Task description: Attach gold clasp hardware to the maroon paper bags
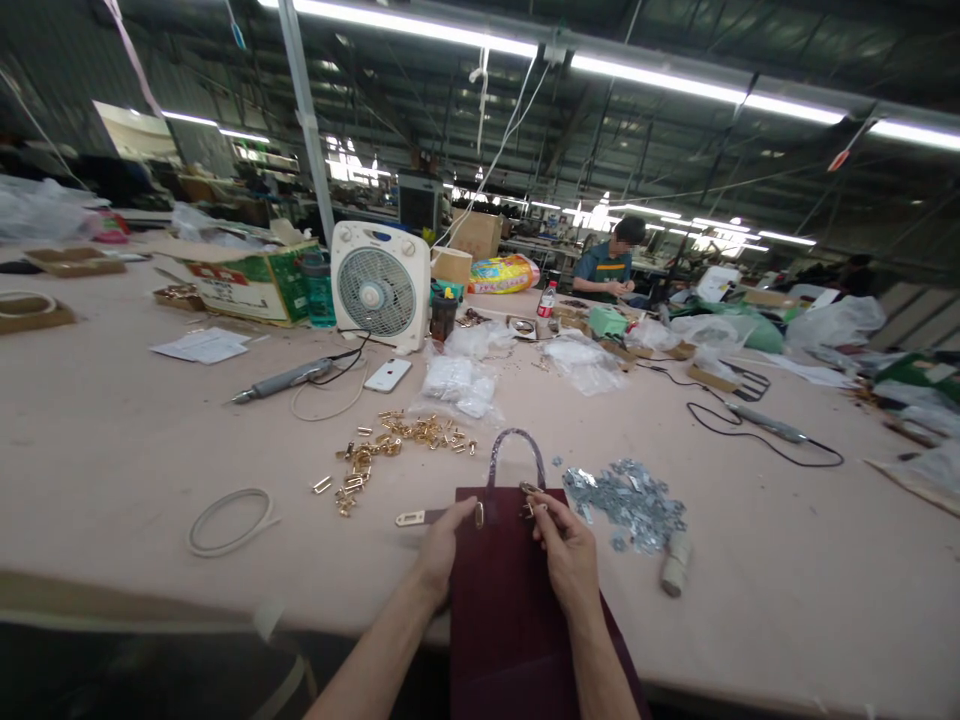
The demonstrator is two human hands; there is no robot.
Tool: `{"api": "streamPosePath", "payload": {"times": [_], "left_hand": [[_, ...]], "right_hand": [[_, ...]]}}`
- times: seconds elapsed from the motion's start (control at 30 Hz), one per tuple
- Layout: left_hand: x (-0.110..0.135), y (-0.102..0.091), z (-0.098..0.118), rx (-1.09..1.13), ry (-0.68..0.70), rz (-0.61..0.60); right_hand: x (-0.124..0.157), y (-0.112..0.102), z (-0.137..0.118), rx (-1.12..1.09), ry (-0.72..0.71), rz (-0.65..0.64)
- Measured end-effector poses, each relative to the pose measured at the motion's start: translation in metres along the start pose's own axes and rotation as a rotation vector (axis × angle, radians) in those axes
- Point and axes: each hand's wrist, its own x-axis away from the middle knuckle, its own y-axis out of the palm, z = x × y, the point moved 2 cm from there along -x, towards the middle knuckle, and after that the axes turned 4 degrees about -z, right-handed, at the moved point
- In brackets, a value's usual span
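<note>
As left hand [442,545] and right hand [568,552] grip bag [501,600], carton [251,283] print (red) blurs.

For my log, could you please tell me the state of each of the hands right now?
Left hand: closed on the top edge of the maroon bag.
Right hand: closed, pinching a small metal fitting at the bag's top.

free: table [112,450] left | blocked right: silver pieces [626,495], perhaps tape roll [675,565]

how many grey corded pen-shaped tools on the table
2. One grey corded pen-shaped tool lies left of the white box fan; the other, right of the maroon bag. Clutter farther back may hide more.
</note>
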Motion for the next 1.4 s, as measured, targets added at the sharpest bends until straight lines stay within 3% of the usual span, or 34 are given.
{"api": "streamPosePath", "payload": {"times": [0.43,0.63,0.83,1.4], "left_hand": [[0.003,0.0,0.001,0.005,0.01,0.045],[0.005,0.002,0.002,-0.034,-0.01,0.084],[0.003,0.002,0.003,-0.066,-0.025,0.09],[0.002,-0.001,0.002,-0.07,0.137,0.079]], "right_hand": [[0.006,0.0,0.002,0.08,-0.028,-0.06],[0.008,-0.005,-0.001,0.166,-0.193,-0.161],[0.007,-0.007,0.002,0.389,-0.402,-0.091],[-0.002,-0.01,-0.001,0.54,-0.626,-0.164]]}}
